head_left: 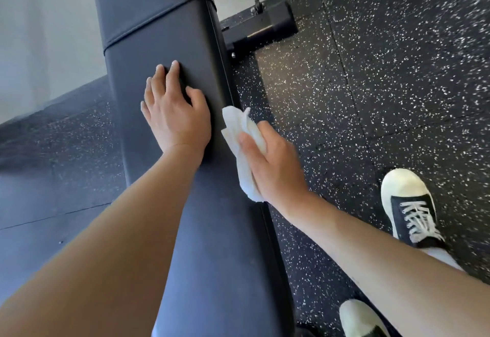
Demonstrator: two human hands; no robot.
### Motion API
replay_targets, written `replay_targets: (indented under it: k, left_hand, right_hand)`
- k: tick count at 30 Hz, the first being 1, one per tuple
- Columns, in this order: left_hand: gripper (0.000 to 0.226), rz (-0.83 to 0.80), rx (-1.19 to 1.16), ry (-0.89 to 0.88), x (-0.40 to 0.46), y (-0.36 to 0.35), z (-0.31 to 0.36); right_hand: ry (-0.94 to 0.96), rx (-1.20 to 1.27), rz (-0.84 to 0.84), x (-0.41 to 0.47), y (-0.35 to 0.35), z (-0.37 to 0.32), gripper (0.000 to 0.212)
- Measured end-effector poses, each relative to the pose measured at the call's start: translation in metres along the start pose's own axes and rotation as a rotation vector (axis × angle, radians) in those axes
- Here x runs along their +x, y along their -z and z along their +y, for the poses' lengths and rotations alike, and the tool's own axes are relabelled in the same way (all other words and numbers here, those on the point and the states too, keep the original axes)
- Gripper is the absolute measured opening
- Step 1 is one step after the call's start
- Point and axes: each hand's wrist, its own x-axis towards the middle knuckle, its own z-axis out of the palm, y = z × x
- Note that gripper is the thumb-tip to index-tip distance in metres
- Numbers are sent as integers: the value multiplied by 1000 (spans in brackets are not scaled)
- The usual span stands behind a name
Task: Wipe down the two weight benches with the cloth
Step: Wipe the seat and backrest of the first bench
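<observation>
Pressing the bench [169,34], left hand [176,116]; right hand [273,164] holds cloth [238,127] against its side.

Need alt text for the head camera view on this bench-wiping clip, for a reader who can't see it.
A person's right hand presses a white cloth against the side edge of a black padded weight bench, while the left hand rests flat on its top. Black-and-white sneakers stand on the speckled rubber floor to the right.

Worktop [169,45] — black padded bench, seam across the upper pad. Left hand [175,114] lies flat on it. Speckled rubber floor [371,98] carries the bench foot [262,31] — and two shoes [409,206].
</observation>
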Motion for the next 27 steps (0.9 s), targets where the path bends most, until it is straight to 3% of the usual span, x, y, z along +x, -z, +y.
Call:
replay_targets:
  k: [3,8,11,16,19,22,27]
  left_hand:
    - [57,2,-41,30,-31,2,-1]
    - [62,-93,-28,-94,-171,27,-29]
    - [65,-133,12,-136,-223,36,-51]
    - [66,-93,21,-120,-223,35,-51]
    - [65,-83,18,-128,-225,34,-52]
    - [65,-65,18,-131,-225,32,-54]
    - [64,-65,20,-139,-226,34,-51]
  right_hand:
    - [5,-56,44,33,-7,-14,38]
    - [-29,-58,140,51,-20,-27,30]
    - [-10,-66,146,4,-12,-16,32]
    - [-36,-49,84,-126,8,20,36]
    - [-79,-39,80,-160,11,27,34]
    - [-83,2,81,-136,6,17,35]
    - [-92,38,182,-21,-14,-12,37]
